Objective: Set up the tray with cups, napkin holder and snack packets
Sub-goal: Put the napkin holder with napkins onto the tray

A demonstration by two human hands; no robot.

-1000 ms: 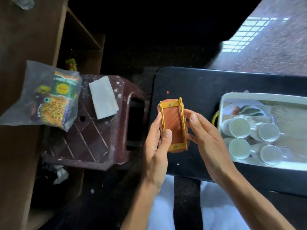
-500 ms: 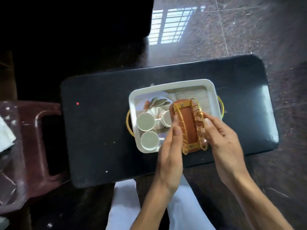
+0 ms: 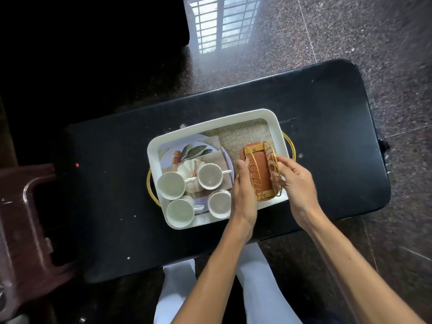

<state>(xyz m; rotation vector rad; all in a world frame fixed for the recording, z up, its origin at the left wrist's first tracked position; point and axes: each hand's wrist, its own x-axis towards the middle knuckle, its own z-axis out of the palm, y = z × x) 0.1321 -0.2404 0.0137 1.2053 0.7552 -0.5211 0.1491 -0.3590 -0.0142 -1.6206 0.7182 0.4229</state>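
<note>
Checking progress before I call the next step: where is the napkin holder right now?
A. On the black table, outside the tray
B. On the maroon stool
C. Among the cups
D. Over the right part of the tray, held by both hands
D: both the left hand and right hand grip the napkin holder over the burlap-lined right part of the tray, beside the four cups.

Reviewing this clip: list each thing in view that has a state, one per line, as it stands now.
Tray: on the black table, holding the cups and holder.
Four cups: upright, empty, grouped in the tray's left half.
Napkin holder: in the tray's right half, empty of napkins, held on both sides.
Left hand: gripping the holder's left side.
Right hand: gripping the holder's right side.
</note>
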